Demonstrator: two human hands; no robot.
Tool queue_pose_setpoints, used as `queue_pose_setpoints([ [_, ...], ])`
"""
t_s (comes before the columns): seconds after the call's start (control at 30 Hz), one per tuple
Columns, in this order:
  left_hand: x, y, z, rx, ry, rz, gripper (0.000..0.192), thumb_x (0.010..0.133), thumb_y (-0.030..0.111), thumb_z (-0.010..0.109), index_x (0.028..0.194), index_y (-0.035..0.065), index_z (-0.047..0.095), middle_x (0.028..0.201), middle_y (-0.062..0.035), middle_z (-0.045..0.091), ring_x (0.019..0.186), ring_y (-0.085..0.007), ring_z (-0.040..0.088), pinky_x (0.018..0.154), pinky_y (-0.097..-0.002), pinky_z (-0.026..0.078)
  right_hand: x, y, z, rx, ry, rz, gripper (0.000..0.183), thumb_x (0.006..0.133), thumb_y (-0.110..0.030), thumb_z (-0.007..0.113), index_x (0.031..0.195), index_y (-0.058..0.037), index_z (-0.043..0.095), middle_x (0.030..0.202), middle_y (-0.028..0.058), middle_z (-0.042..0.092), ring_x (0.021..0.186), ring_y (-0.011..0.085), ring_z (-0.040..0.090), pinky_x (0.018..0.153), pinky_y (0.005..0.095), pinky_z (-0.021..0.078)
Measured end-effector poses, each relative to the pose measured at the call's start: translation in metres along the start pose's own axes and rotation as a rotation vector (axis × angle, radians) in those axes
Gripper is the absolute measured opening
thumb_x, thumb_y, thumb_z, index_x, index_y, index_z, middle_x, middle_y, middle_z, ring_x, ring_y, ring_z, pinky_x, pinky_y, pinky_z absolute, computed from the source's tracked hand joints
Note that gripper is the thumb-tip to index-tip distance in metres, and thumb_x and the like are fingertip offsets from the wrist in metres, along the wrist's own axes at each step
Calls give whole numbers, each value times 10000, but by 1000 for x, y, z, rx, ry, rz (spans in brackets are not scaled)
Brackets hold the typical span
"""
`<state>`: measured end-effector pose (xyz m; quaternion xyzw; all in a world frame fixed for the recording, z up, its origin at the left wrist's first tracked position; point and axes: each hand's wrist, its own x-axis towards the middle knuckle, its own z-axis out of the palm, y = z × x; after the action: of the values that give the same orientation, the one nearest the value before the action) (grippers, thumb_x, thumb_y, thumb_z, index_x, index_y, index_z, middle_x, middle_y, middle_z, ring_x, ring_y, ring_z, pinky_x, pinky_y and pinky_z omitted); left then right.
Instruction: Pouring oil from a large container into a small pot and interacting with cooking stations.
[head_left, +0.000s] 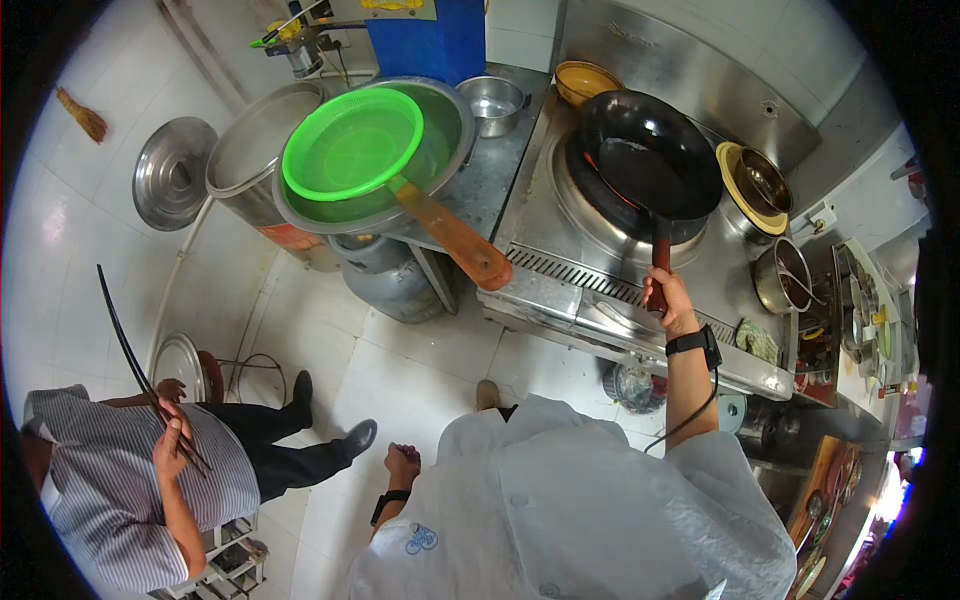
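Observation:
In the head view my right hand (671, 300) grips the reddish-brown handle of a black wok (645, 150). The wok is tilted above a round burner ring (577, 191) on the stainless steel range, with a red glow at its lower left edge. Its dark inside looks shiny, and I see no food in it. My left hand (403, 459) hangs low at my side, fingers curled, with nothing visible in it. A green plastic strainer (352, 146) with a wooden handle (454, 236) rests over a wide metal basin (450, 165) left of the range.
A person (150, 480) stands at left holding long dark chopsticks (127, 337). A gas cylinder (397, 281) is under the side table. A tall metal pot (259, 142) stands behind. Bowls (761, 180), a pot with a ladle (782, 277) and a cloth (757, 341) sit right of the wok.

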<state>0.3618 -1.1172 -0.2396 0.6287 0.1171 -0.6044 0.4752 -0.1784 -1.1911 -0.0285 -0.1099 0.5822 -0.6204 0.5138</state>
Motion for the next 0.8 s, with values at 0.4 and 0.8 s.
queue_pose_setpoints([
  [0.4,-3,-9,8,23,-63,-57,201,770,141,381,574,97,384,518,-23,394,485,-152,427,439,-242,376,3,2,-2,-23,-5,-19,153,737,-112,544,802,-37,427,591,27,460,440,109,445,377,247,397],
  [0.8,18,-25,-20,1,-32,-102,177,767,85,366,599,110,414,516,-5,401,495,-159,424,457,-248,368,-1,-1,2,-18,-7,-9,148,740,-102,537,808,-38,422,583,26,460,428,108,444,371,247,391],
])
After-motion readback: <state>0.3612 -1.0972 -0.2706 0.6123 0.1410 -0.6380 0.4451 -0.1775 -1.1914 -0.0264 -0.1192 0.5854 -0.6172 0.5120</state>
